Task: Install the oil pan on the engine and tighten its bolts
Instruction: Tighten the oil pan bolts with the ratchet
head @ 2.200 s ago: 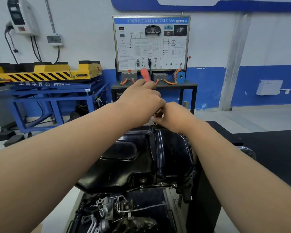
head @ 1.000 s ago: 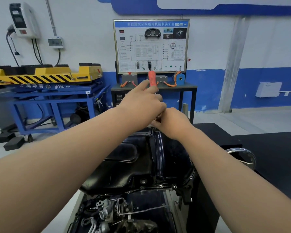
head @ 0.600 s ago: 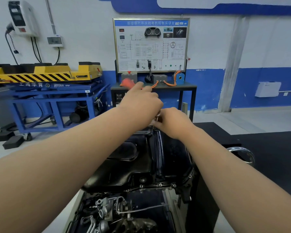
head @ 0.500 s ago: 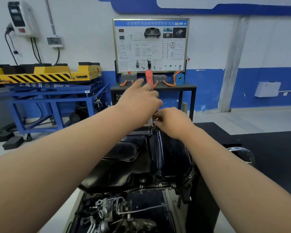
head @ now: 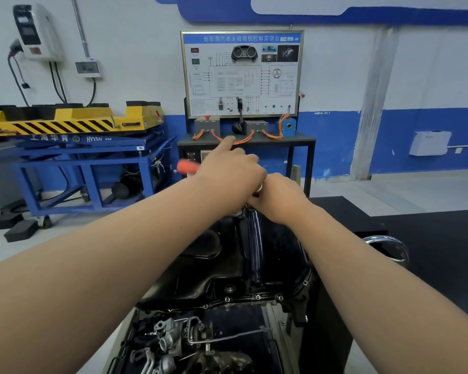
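Note:
The black oil pan (head: 227, 263) lies on top of the engine (head: 189, 344), with bolts (head: 257, 296) along its near flange. Over the pan's far edge, my left hand (head: 231, 171) grips a ratchet wrench whose orange handle (head: 187, 166) sticks out to the left, blurred. My right hand (head: 277, 197) is curled around the wrench's metal head and socket (head: 258, 188) at the far rim. The bolt under the socket is hidden by both hands.
A black bench (head: 430, 238) lies to the right with a chrome ring (head: 387, 248) at its edge. Beyond the engine stands a training board on a dark table (head: 246, 141). A yellow and blue lift cart (head: 73, 147) stands at the left.
The orange handle has swung back and forth in my left hand, from pointing away to sticking out leftward now. My right hand stays on the wrench head.

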Motion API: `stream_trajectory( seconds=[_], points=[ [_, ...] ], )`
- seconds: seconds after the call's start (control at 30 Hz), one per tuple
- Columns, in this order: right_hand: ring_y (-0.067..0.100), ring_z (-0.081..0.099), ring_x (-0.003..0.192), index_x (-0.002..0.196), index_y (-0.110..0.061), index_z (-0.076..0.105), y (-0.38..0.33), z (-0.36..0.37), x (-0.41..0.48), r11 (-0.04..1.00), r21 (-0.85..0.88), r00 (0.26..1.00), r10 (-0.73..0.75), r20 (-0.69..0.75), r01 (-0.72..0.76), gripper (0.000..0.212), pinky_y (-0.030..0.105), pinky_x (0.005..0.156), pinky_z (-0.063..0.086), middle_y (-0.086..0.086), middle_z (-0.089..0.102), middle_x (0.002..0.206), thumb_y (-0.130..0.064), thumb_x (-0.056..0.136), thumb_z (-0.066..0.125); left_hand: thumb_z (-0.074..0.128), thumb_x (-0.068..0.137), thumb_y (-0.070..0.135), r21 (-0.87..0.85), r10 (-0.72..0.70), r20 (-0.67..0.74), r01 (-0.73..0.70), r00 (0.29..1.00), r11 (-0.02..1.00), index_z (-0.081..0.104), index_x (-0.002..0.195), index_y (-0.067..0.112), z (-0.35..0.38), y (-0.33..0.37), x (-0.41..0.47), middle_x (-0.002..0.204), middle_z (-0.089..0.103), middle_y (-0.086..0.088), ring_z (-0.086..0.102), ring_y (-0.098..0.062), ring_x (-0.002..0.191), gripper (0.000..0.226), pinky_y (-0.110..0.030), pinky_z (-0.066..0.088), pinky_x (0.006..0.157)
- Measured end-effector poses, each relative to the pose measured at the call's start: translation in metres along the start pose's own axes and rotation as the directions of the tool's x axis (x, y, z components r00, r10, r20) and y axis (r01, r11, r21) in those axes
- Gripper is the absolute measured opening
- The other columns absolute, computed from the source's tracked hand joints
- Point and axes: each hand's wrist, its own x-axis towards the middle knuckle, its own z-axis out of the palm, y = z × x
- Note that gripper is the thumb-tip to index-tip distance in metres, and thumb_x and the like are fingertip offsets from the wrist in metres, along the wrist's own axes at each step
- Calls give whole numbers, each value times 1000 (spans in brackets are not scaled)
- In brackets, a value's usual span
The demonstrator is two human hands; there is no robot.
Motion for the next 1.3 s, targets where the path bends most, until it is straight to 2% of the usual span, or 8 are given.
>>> stream_trajectory(
  seconds=[0.17, 0.33, 0.47, 0.67, 0.8, 0.93, 1.07, 1.3],
  points=[
    [13, 42, 50, 61, -25, 36, 2, -3, -1, 999, -28, 999, -34, -5, 33, 37, 25, 44, 28, -6, 41, 59, -40, 92, 48, 52, 93, 25, 90, 78, -49, -73, 996, 993, 57, 114, 23, 4, -3, -1, 108, 60, 3, 48, -24, 111, 21, -46, 16, 114],
    [16, 40, 48, 57, -24, 34, -6, -3, -2, 996, -94, 999, 1, -42, -5, 31, 24, 44, 24, -4, 41, 56, -24, 83, 49, 42, 93, 55, -15, -28, 108, 30, 994, 999, 59, 89, 20, 1, -5, 1, 94, 63, 0, 51, -21, 93, 40, -41, 18, 112],
    [14, 37, 44, 55, -23, 34, -7, 0, -1, 998, -25, 996, 51, -73, -53, 35, 23, 44, 26, -3, 40, 53, -32, 86, 49, 50, 93, 27, 5, -1, 7, 1, 1000, 1000, 55, 92, 21, 3, -3, 2, 97, 63, 3, 52, -21, 97, 7, -40, 25, 109],
    [10, 39, 50, 59, -31, 31, -4, -2, 0, 999, 38, 1000, 14, -12, -14, 38, 27, 48, 35, -6, 41, 58, -42, 91, 48, 52, 91, 16, 46, 66, -112, -61, 992, 997, 57, 112, 24, 7, -8, 1, 107, 59, 3, 48, -23, 109, 23, -36, 33, 97],
    [15, 43, 50, 58, -25, 35, -2, -4, -1, 1000, -12, 1000, -7, -22, 7, 33, 26, 45, 30, -5, 42, 56, -27, 89, 47, 43, 95, 45, -15, -20, -13, 19, 1000, 1000, 52, 90, 20, 8, -8, 1, 81, 60, 4, 55, -20, 83, 27, -38, 29, 103],
    [14, 38, 47, 56, -23, 35, -9, -1, -1, 999, -43, 998, 26, -51, -28, 30, 24, 43, 24, -4, 41, 55, -17, 82, 49, 40, 93, 48, -54, -109, 83, 114, 991, 992, 40, 65, 17, 9, -5, 4, 60, 39, 3, 38, -14, 53, 42, -40, 26, 102],
    [13, 39, 45, 55, -25, 34, -10, 3, 2, 998, -15, 991, 62, -116, -64, 39, 24, 44, 30, -4, 41, 53, -34, 90, 47, 49, 94, 26, -37, -20, -5, 20, 1000, 999, 57, 96, 22, 9, -9, 5, 86, 60, 6, 57, -19, 87, 9, -40, 23, 108],
    [15, 44, 52, 66, -24, 38, -2, 3, 0, 1000, 6, 998, 15, -58, -15, 32, 28, 50, 36, -6, 41, 59, -38, 94, 45, 51, 95, 28, 12, 50, -106, -49, 993, 999, 56, 116, 30, 14, -11, 4, 107, 64, 10, 50, -20, 110, 22, -38, 21, 110]
  ],
)
